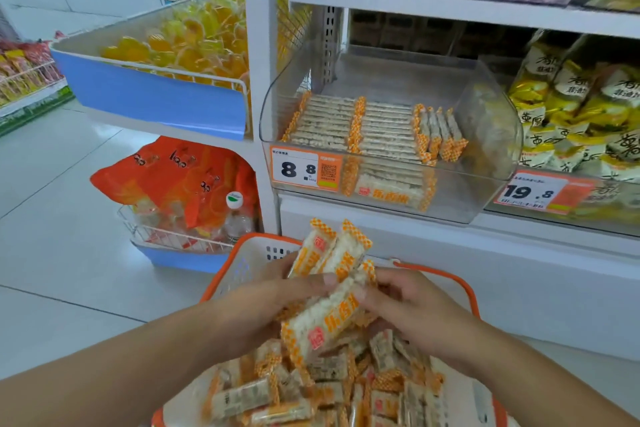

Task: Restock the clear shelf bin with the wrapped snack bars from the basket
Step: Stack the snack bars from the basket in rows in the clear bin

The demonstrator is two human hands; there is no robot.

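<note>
Loose wrapped snack bars fill the orange-rimmed basket nearest the camera. Above its middle, the left hand and right hand together grasp a bunch of bars, fingers curled around them. Beyond, on the shelf's front edge, the clear shelf bin holds bars in neat rows along its front-left part, behind an 8.8 price tag.

White tiled floor, white shop shelving
</note>
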